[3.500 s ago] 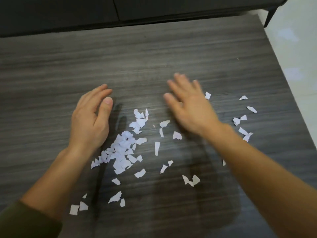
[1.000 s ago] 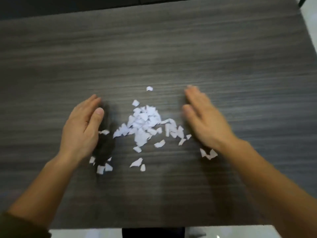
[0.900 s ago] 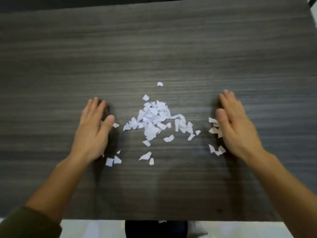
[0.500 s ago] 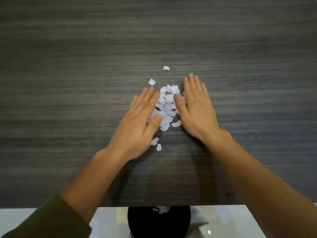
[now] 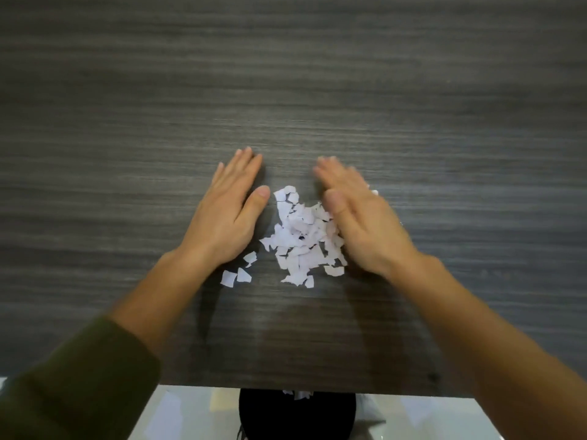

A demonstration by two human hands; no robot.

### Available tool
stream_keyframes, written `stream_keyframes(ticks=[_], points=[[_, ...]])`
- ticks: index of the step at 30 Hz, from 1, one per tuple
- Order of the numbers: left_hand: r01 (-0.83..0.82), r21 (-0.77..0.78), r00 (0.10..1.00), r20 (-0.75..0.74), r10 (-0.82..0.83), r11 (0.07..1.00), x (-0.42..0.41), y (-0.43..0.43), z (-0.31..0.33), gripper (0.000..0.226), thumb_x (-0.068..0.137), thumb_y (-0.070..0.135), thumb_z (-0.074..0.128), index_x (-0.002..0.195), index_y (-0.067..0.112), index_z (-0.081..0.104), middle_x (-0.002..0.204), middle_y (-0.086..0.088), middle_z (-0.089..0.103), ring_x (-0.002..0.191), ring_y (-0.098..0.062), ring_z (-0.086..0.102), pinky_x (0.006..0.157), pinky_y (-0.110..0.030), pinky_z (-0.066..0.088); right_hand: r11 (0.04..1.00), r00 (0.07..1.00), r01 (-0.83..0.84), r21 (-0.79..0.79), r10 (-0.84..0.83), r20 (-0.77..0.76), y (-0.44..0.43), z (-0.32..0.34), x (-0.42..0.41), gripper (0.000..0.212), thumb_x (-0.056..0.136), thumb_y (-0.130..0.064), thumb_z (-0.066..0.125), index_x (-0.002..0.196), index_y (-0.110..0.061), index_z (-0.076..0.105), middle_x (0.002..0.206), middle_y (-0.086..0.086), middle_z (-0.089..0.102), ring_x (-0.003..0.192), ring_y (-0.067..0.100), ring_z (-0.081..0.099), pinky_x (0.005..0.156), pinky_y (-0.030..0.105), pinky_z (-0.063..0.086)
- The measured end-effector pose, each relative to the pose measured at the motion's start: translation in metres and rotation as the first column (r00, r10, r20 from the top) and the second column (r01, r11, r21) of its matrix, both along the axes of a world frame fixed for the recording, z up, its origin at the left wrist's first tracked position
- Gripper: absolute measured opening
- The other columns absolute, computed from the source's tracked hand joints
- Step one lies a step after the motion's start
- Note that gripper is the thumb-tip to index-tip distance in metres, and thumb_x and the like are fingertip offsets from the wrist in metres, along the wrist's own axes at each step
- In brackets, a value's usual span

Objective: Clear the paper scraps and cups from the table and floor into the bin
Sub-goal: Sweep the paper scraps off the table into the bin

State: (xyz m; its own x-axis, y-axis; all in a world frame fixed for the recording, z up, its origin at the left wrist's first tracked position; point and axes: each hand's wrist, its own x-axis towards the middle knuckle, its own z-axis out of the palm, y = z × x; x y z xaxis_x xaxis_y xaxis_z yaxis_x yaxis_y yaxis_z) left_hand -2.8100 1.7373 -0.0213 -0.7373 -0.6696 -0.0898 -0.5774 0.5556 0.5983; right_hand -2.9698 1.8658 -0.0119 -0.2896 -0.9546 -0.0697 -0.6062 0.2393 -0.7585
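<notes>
Head view. Bin [image 5: 297, 417] stands under the table [image 5: 286, 74] edge, nearer me than both hands and in line with the gap between them, so a pull toward me should tip the scraps in; a few white bits show at its rim. Three strays [image 5: 236, 276] lie by my left wrist. Pile [image 5: 301, 239] sits between my palms. Left hand [image 5: 227, 211] is flat, fingers straight, just beside it. Right hand [image 5: 362, 223] is flat and blurred, its edge against the pile. Neither grasps anything; they wall the pile in.
</notes>
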Motion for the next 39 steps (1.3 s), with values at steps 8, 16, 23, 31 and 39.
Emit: stream_keyframes(ticks=[8, 16, 23, 31, 39], points=[[0.363, 0.007, 0.931, 0.027, -0.363, 0.932, -0.042, 0.042, 0.004, 0.068, 0.091, 0.050, 0.012, 0.145, 0.011, 0.027, 0.154, 0.000, 0.019, 0.140, 0.000, 0.006, 0.115, -0.014, -0.003, 0.958, 0.967, 0.249, 0.142, -0.240, -0.080, 0.043, -0.010, -0.021, 0.069, 0.092, -0.050, 0.008, 0.146, -0.010, 0.022, 0.156, 0.000, 0.014, 0.143, 0.004, 0.004, 0.115, 0.015, -0.004], [-0.150, -0.030, 0.987, 0.055, 0.151, 0.988, 0.074, 0.037, 0.005, 0.066, 0.091, 0.046, 0.020, 0.145, 0.008, 0.024, 0.151, 0.007, 0.012, 0.141, -0.002, 0.005, 0.113, -0.011, -0.002, 0.990, 0.996, 0.055, 0.129, -0.045, -0.080, 0.014, -0.013, 0.069, 0.081, 0.087, -0.061, -0.007, 0.147, -0.009, 0.010, 0.157, 0.001, 0.005, 0.144, 0.007, -0.005, 0.117, 0.023, -0.008], [-0.015, -0.005, 1.000, 0.023, 0.015, 1.000, 0.027, 0.053, 0.000, 0.065, 0.091, 0.050, 0.013, 0.147, 0.017, 0.012, 0.153, 0.004, -0.001, 0.143, -0.007, -0.005, 0.117, -0.023, -0.007, 0.991, 0.972, 0.113, 0.076, -0.126, 0.196, 0.027, 0.000, 0.074, 0.065, 0.090, -0.052, 0.010, 0.146, -0.018, 0.019, 0.151, -0.014, 0.013, 0.140, -0.007, 0.004, 0.115, 0.013, 0.001], [0.334, -0.188, 0.942, 0.030, -0.334, 0.924, 0.037, 0.061, -0.002, 0.082, 0.082, 0.070, 0.037, 0.146, 0.020, 0.028, 0.155, -0.008, 0.019, 0.144, -0.018, 0.012, 0.118, -0.039, 0.006, 0.966, 0.953, 0.245, 0.078, -0.255, 0.165, 0.053, 0.005, 0.048, 0.052, 0.096, -0.037, 0.024, 0.141, -0.014, 0.035, 0.142, -0.016, 0.029, 0.135, -0.009, 0.019, 0.115, 0.014, 0.014], [0.583, -0.446, 0.812, 0.303, -0.499, 0.679, 0.014, 0.048, -0.007, 0.058, 0.088, 0.059, 0.031, 0.125, 0.022, 0.057, 0.125, -0.015, 0.056, 0.107, -0.030, 0.053, 0.083, -0.039, 0.041, 0.946, 0.943, 0.316, 0.070, -0.322, 0.090, 0.052, 0.002, 0.055, 0.050, 0.094, -0.031, 0.034, 0.140, -0.013, 0.039, 0.144, -0.009, 0.036, 0.132, -0.008, 0.022, 0.115, 0.020, 0.019]])
